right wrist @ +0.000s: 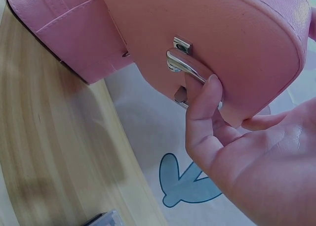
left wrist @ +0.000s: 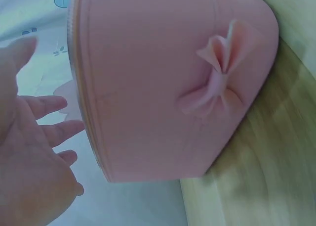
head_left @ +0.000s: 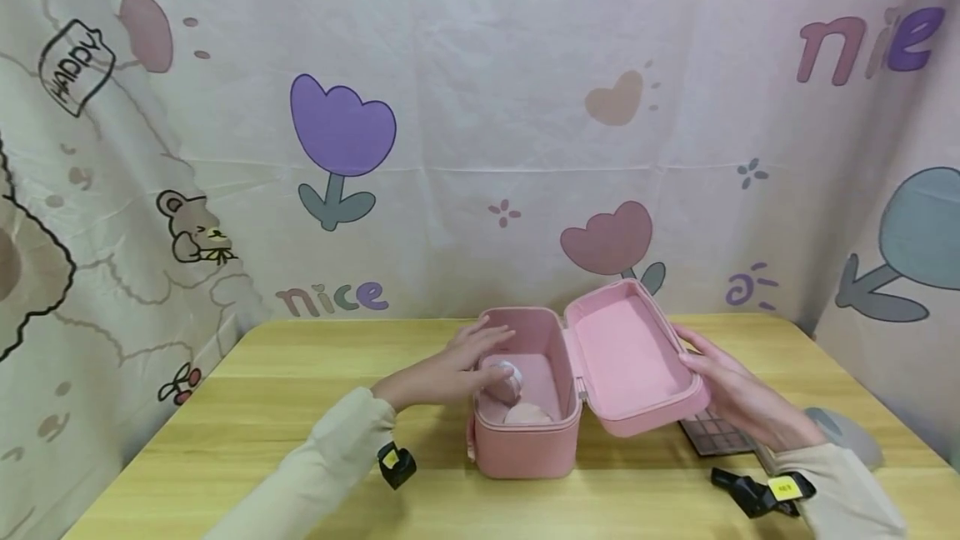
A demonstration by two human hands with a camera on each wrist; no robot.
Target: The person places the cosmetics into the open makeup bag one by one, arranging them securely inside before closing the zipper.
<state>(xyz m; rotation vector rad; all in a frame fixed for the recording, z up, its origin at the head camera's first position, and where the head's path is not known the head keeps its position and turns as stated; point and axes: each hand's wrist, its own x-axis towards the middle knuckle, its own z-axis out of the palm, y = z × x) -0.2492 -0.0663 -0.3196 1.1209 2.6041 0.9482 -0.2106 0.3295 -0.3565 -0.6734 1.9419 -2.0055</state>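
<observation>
A pink vanity case (head_left: 527, 454) stands on the table with its lid (head_left: 626, 348) swung out to the right. Inside it are a small round thing with a whitish top (head_left: 510, 375) and a pale pink rounded thing (head_left: 527, 414). My left hand (head_left: 450, 369) hovers over the case's left rim, fingers spread and holding nothing. With fingers at the lid's outer edge, my right hand (head_left: 742, 394) grips the lid. The right wrist view shows its thumb against a metal-ended handle (right wrist: 187, 65) on the lid's outside. A pink bow (left wrist: 217, 82) decorates the case's side in the left wrist view.
Under my right forearm lies a flat, dark-edged thing with a grid pattern (head_left: 716, 433). A grey rounded thing (head_left: 851, 437) sits beside it at the right. The wooden table (head_left: 300, 382) ends at a printed cloth backdrop (head_left: 465, 232).
</observation>
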